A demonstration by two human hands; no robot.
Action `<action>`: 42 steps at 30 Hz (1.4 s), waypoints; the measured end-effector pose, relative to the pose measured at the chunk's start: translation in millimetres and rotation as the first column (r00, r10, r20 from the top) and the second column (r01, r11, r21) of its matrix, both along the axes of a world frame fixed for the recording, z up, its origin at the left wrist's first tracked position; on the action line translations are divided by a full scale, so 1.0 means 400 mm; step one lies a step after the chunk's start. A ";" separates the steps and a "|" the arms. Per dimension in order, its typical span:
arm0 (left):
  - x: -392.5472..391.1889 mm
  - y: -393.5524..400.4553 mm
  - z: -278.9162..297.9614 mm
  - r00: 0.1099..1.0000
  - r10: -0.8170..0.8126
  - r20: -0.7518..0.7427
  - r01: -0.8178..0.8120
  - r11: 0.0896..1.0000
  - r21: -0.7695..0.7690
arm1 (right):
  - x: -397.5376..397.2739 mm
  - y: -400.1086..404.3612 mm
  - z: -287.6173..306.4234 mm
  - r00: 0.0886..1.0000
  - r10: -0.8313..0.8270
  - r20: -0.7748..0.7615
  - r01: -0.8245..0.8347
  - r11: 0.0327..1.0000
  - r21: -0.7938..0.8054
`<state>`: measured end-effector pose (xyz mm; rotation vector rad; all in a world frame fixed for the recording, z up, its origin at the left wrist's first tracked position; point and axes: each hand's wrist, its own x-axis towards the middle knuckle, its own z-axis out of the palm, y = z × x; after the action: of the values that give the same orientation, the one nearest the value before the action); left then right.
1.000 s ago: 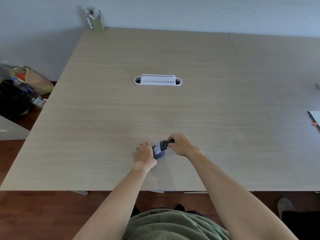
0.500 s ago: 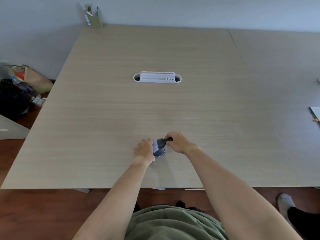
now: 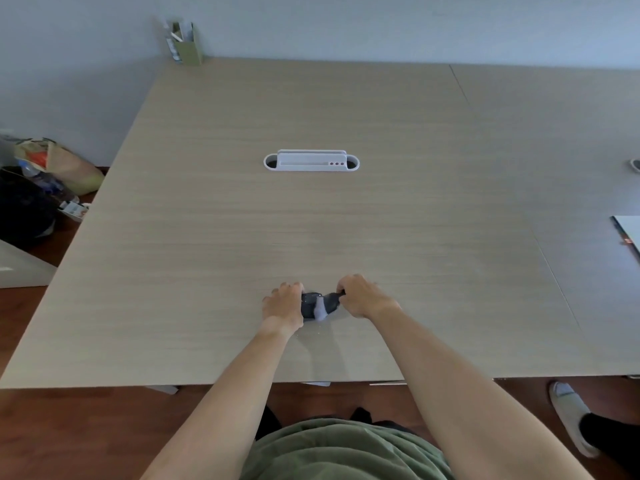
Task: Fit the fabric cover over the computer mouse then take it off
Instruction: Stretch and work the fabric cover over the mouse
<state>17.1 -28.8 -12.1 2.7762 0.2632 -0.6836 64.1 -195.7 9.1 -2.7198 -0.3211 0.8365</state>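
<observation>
Mouse (image 3: 309, 305) lying on counter (image 3: 311, 230) between hands: left hand (image 3: 282, 308) fingers clasping it, right hand (image 3: 362, 296) fingers pinching fabric cover (image 3: 329, 303).

— How are the arms placed?
— Both bare forearms reach forward, coming closer toward the hands.
— And the hands?
— The left hand (image 3: 283, 306) lies palm down with curled fingers, gripping. The right hand (image 3: 360, 296) is closed in a pinch, knuckles up.
</observation>
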 end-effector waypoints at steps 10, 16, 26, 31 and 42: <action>-0.001 0.003 -0.002 0.999 -0.008 0.037 0.008 1.000 -0.001 | -0.009 0.024 -0.001 0.998 -0.058 -0.036 0.062 0.990 0.129; -0.005 0.006 -0.007 0.999 -0.005 0.045 0.005 1.000 -0.004 | -0.004 -0.027 0.003 0.997 -0.035 0.072 0.042 0.994 -0.102; -0.001 0.008 -0.014 0.995 -0.020 0.099 0.022 0.999 -0.028 | -0.028 0.002 0.017 0.997 -0.058 0.046 0.063 0.990 -0.123; 0.000 0.006 -0.016 0.994 -0.014 0.109 0.019 0.999 -0.048 | -0.025 0.014 0.015 0.970 -0.233 -0.068 0.240 0.962 0.133; 0.000 0.004 -0.013 0.992 -0.033 0.123 0.038 0.999 -0.036 | -0.032 0.006 0.032 0.970 -0.236 -0.056 0.241 0.966 0.090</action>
<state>17.1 -27.3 -17.4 2.7789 0.1748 -0.5182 51.2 -193.3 21.7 -2.5801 -0.0213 0.7904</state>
